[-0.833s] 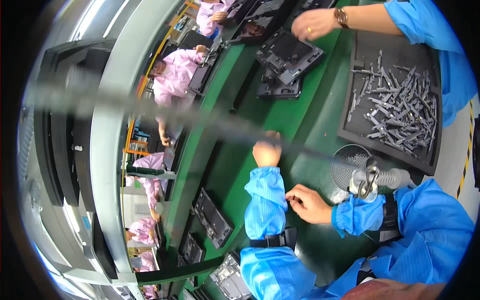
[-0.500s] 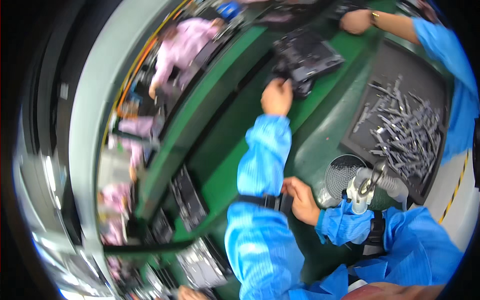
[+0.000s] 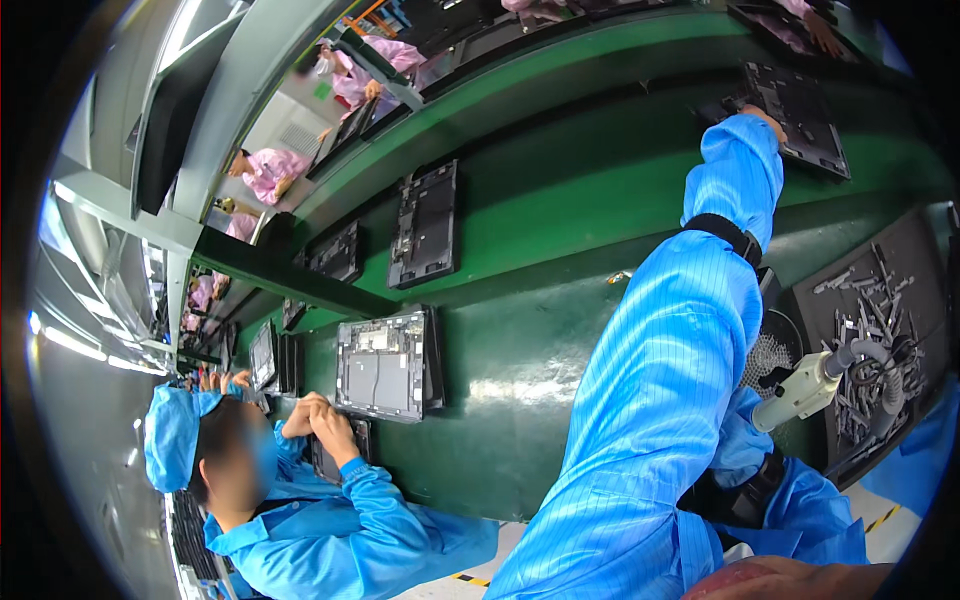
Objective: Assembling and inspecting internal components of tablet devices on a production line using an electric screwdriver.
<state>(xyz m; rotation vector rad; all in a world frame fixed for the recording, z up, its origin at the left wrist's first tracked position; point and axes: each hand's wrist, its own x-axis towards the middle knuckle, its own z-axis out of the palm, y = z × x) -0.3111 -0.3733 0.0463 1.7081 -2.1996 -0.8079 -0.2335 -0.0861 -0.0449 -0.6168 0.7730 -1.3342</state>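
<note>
My left arm stretches up to the far right, and my left hand (image 3: pixel 765 122) is closed at the near left edge of an opened dark tablet housing (image 3: pixel 800 115). Bits of the inner parts show along that housing's rim. The fingertips are partly hidden by the hand's own back. Behind my left sleeve the right hand is out of sight; only its blue forearm sleeve (image 3: pixel 742 445) shows, beside a pale nozzle on a ribbed hose (image 3: pixel 805 390). A round perforated grille (image 3: pixel 772 360) lies partly behind the sleeve.
A black tray (image 3: pixel 815 300) at right holds many loose dark strips. More opened tablets lie on the green bench: one upright in the middle (image 3: pixel 425 225), a stack (image 3: pixel 385 365) nearer. A co-worker in blue (image 3: pixel 330 530) handles a device at lower left. A grey post (image 3: pixel 290 270) crosses the bench.
The view has swung left, bringing the co-worker and the stacked tablets into sight. My left hand stays at the tablet housing, and my right hand has gone behind the left sleeve.
</note>
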